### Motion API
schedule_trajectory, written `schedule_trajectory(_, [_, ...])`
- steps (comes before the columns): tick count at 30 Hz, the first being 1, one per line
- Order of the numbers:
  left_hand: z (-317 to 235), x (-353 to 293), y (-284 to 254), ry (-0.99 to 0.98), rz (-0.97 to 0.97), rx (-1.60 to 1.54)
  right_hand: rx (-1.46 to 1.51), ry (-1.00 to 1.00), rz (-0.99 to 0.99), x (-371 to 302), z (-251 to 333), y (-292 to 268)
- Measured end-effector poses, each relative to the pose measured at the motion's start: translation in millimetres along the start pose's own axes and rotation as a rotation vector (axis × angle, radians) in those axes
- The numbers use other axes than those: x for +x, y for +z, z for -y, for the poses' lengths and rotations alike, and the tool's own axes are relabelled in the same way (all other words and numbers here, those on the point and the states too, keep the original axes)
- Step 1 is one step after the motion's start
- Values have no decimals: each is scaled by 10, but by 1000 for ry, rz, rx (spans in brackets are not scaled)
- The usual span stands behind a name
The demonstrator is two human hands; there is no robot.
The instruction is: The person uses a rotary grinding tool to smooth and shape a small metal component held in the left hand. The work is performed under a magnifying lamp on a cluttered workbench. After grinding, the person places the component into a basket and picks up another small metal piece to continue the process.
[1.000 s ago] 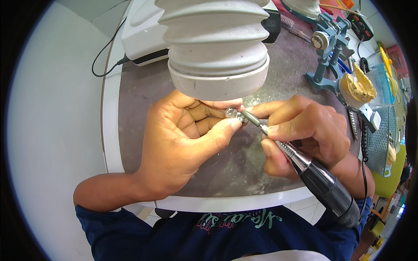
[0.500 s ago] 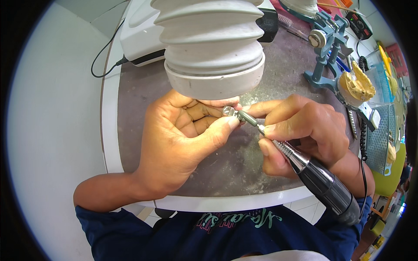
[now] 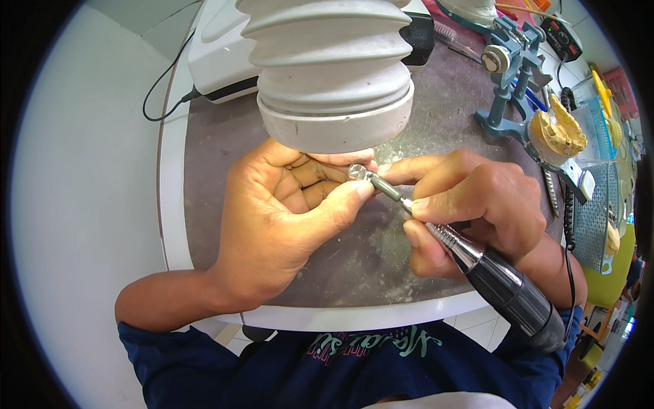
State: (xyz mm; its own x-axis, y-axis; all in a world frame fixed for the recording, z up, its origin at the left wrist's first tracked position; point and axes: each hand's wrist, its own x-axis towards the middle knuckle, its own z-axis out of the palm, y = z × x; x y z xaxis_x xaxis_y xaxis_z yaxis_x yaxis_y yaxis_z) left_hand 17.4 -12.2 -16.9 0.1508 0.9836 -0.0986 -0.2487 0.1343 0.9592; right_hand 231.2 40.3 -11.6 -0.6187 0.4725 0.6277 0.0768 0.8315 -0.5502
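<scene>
Both hands work over the dusty grey bench top (image 3: 225, 146), just near of the white ribbed extraction hose (image 3: 334, 75). My right hand (image 3: 470, 204) grips the black rotary handpiece (image 3: 501, 283), bur touching a small silvery piece (image 3: 356, 171), pinched between my left hand (image 3: 286, 218) thumb and fingertips.

A small silvery piece (image 3: 356, 170) pinched at fingertips – the black-and-chrome rotary handpiece (image 3: 501, 283) slants up-left, its grey-green tip touching it.
</scene>
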Motion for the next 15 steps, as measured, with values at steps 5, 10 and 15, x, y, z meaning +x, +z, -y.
schedule_trajectory(5, [4,-7,-11,-7,0,-1,17,13,1,-11,-16,20])
schedule_trajectory(10, [0,-12,-13,-27,-20,-16,12,-18,36,6,-16,1])
schedule_trajectory(15, [-4,4,7,-8,-5,-40,57,31,5,-37,-18,-9])
